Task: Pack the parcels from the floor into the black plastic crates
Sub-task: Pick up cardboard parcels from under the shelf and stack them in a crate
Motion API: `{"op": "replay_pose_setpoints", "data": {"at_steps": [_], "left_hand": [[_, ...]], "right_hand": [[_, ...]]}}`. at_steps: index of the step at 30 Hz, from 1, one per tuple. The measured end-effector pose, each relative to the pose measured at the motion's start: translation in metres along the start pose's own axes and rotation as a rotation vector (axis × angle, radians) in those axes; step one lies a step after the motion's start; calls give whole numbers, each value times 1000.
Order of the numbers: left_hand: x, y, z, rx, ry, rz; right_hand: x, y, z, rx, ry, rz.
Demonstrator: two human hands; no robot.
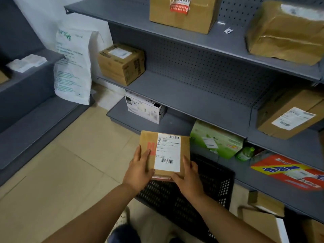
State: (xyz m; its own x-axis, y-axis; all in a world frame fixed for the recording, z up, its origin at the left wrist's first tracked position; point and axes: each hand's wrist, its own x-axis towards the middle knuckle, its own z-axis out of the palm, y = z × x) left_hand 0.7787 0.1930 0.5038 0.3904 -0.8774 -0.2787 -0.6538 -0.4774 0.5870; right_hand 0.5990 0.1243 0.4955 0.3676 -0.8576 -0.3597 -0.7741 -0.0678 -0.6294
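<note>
A flat brown parcel is gripped at its near corners by the left hand and right hand, fingers curled along both side edges, above the black crate. Beyond, open grey shelf surface is seen.

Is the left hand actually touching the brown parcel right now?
Touching. The head view shows the left hand laid on the brown parcel, fingers on its top face and thumb at its near edge, no gap; the right hand grips the opposite corner.
</note>
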Motion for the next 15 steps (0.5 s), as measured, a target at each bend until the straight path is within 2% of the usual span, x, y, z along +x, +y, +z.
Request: {"op": "replay_pose_setpoints", "data": {"at_steps": [8, 12, 15], "left_hand": [[102, -74, -8, 120, -271, 152], [146, -121, 14, 117, -368, 204], [177, -151, 42, 104, -444, 177]], "right_hand": [[63, -28, 75, 92, 42, 218], [93, -25, 123, 56, 38, 340], [121, -6, 157, 99, 51, 387]]}}
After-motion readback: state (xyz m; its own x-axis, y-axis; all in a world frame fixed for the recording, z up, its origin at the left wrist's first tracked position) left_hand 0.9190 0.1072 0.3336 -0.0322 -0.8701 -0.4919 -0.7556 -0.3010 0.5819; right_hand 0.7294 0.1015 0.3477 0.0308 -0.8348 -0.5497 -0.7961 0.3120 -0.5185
